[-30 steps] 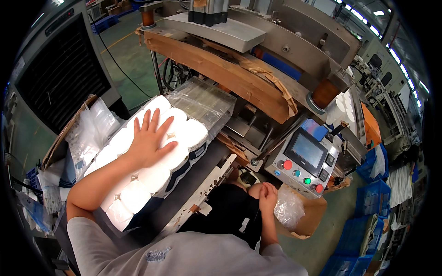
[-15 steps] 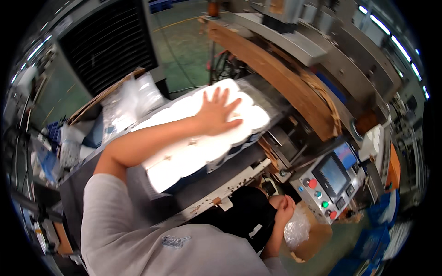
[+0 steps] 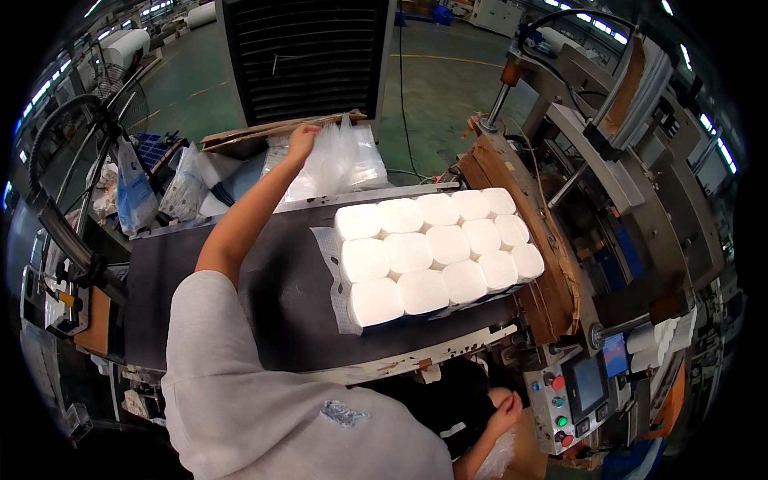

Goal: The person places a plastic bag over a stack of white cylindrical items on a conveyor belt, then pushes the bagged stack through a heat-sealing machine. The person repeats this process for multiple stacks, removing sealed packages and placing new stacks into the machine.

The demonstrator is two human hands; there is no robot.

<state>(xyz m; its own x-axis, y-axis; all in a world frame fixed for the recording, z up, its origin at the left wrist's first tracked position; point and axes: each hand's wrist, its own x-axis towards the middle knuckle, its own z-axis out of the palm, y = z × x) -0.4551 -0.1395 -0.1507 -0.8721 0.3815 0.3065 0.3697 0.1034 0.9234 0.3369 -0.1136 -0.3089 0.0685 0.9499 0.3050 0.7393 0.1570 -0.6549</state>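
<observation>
My left hand (image 3: 302, 141) is stretched out over the belt's far edge. Its fingers are pinched at the stack of clear plastic bags (image 3: 320, 172); how much they hold is hard to see. On the dark belt to its right lies a block of white tissue rolls (image 3: 424, 256) in several rows, with dark blue wrapping along the lower near side. A perforated white sheet (image 3: 330, 276) sticks out at the block's left end. My right hand (image 3: 504, 413) is low beside my knee with its fingers curled closed, above some clear plastic (image 3: 498, 458). Nothing shows in it.
A control panel (image 3: 572, 400) with a screen and coloured buttons stands at the right. Behind it rises a metal press frame with a cardboard-covered edge (image 3: 540, 264). Filled plastic bags (image 3: 188, 188) sit at the far left, and a black louvred cabinet (image 3: 308, 64) stands beyond the belt.
My left hand has left the top of the tissue rolls and moved away to the plastic bags. The rolls now sit further right against the press. My right hand stays low beside my knee.
</observation>
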